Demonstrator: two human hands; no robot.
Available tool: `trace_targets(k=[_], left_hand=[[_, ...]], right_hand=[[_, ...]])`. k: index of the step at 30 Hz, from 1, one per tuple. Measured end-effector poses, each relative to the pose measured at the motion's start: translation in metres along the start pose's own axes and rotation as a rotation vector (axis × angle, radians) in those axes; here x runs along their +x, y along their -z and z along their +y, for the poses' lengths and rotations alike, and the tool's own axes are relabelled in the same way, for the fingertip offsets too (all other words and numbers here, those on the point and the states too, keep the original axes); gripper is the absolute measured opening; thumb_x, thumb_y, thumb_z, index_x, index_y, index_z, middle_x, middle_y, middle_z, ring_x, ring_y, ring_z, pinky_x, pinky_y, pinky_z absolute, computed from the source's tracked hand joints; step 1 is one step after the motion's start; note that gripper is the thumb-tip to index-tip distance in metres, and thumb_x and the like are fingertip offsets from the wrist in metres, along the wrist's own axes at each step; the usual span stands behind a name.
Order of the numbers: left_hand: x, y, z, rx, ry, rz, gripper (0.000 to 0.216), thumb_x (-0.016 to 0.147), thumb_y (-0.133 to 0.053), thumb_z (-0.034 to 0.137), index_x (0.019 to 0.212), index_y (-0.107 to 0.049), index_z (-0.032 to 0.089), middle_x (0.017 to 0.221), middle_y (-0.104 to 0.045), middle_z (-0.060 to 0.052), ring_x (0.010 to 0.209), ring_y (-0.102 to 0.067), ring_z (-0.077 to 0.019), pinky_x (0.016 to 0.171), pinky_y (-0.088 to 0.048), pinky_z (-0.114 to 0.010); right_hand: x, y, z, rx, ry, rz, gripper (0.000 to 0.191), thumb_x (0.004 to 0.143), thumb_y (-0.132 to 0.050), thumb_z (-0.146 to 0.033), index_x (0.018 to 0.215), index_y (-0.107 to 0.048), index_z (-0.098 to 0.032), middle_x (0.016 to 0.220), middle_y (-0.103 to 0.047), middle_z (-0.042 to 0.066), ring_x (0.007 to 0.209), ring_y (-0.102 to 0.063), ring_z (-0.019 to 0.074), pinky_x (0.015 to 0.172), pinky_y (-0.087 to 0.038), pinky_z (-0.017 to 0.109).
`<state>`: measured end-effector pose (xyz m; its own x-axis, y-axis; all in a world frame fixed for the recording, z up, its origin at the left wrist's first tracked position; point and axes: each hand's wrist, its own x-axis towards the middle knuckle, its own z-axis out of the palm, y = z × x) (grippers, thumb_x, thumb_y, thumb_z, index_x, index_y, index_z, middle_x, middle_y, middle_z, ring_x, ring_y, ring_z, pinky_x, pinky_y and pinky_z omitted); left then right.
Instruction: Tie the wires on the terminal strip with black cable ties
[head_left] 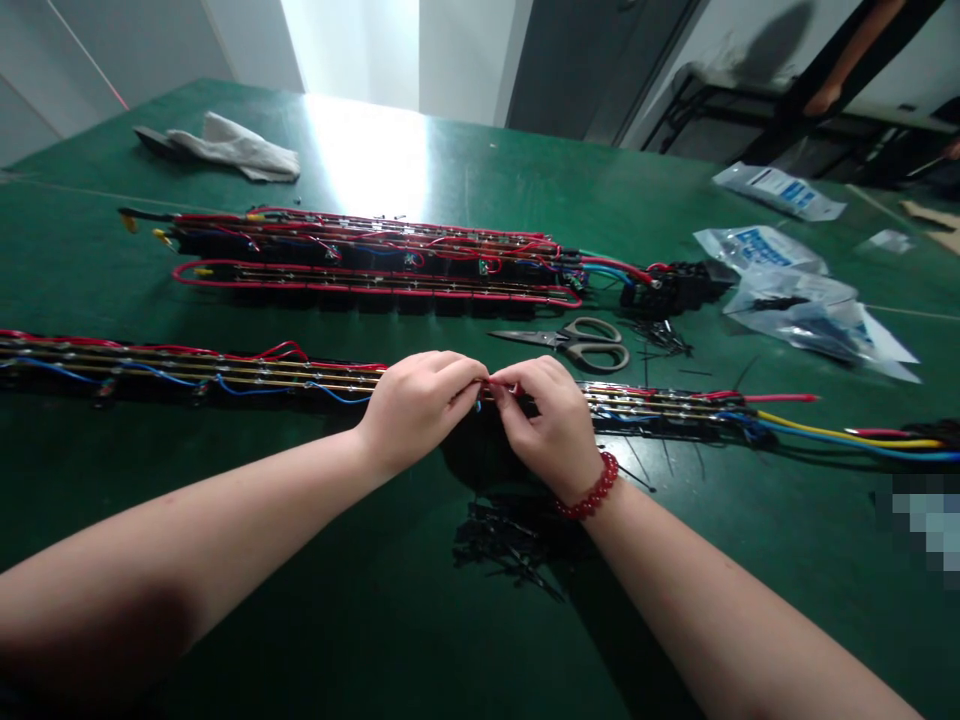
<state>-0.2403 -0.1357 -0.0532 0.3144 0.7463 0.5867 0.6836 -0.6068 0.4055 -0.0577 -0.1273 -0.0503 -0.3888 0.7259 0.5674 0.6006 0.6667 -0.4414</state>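
A long wired strip assembly (pixel 187 372) with red, blue and yellow wires lies across the green table in front of me. My left hand (pixel 416 405) and my right hand (pixel 551 425) meet at its middle, both closed in a pinch on a red wire of the strip. A red bead bracelet (pixel 592 490) circles my right wrist. A heap of black cable ties (pixel 510 545) lies just under my hands, near me. What the fingertips hold besides the wire is hidden.
Two more wired strips (pixel 375 262) lie farther back. Scissors (pixel 577 342) rest between the strips, right of centre. Clear plastic bags (pixel 795 295) sit at the right, a white cloth (pixel 232 145) at the far left. Another person's arm (pixel 847 70) shows at top right.
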Motion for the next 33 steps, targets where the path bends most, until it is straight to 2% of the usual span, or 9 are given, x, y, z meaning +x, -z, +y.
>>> trace_targets(k=[8, 15, 24, 28, 33], left_hand=[[-0.001, -0.002, 0.000, 0.028, -0.025, 0.001, 0.013, 0.092, -0.057, 0.014, 0.094, -0.069, 0.019, 0.092, -0.075, -0.004, 0.083, -0.069, -0.0177, 0.079, -0.053, -0.031], [0.000, -0.001, -0.001, 0.056, -0.041, -0.038, 0.015, 0.091, -0.056, 0.012, 0.088, -0.069, 0.019, 0.094, -0.075, -0.004, 0.086, -0.069, -0.0182, 0.081, -0.054, -0.032], [0.001, -0.002, -0.001, 0.085, -0.011, -0.036, 0.014, 0.092, -0.056, 0.017, 0.085, -0.068, 0.019, 0.093, -0.075, -0.005, 0.084, -0.067, -0.0181, 0.078, -0.052, -0.032], [0.002, 0.002, 0.003, 0.027, 0.072, -0.030, 0.011, 0.091, -0.058, 0.018, 0.086, -0.068, 0.019, 0.086, -0.073, -0.003, 0.082, -0.066, -0.0178, 0.076, -0.051, -0.030], [0.006, 0.009, 0.005, -0.119, 0.231, 0.025, 0.010, 0.089, -0.062, 0.020, 0.083, -0.070, 0.020, 0.079, -0.073, 0.001, 0.073, -0.065, -0.0129, 0.069, -0.049, -0.025]], right_hand=[[0.000, 0.000, -0.001, -0.033, 0.022, -0.001, 0.008, 0.090, -0.057, -0.017, 0.083, -0.058, -0.021, 0.079, -0.066, 0.004, 0.076, -0.057, 0.0195, 0.070, -0.046, 0.035], [-0.001, 0.001, -0.002, -0.030, 0.022, 0.024, 0.011, 0.091, -0.054, -0.016, 0.082, -0.056, -0.022, 0.079, -0.064, 0.004, 0.077, -0.056, 0.0198, 0.070, -0.047, 0.036], [-0.002, 0.001, -0.003, -0.021, 0.023, 0.068, 0.012, 0.093, -0.053, -0.016, 0.084, -0.055, -0.023, 0.080, -0.063, 0.004, 0.079, -0.058, 0.0197, 0.070, -0.049, 0.035], [-0.001, 0.001, -0.003, 0.004, 0.022, 0.038, 0.008, 0.094, -0.053, -0.019, 0.088, -0.057, -0.023, 0.082, -0.065, 0.004, 0.081, -0.059, 0.0194, 0.072, -0.049, 0.035], [0.000, 0.000, -0.003, 0.005, -0.002, 0.029, 0.006, 0.091, -0.056, -0.019, 0.095, -0.059, -0.022, 0.088, -0.068, 0.004, 0.085, -0.061, 0.0206, 0.076, -0.049, 0.036]])
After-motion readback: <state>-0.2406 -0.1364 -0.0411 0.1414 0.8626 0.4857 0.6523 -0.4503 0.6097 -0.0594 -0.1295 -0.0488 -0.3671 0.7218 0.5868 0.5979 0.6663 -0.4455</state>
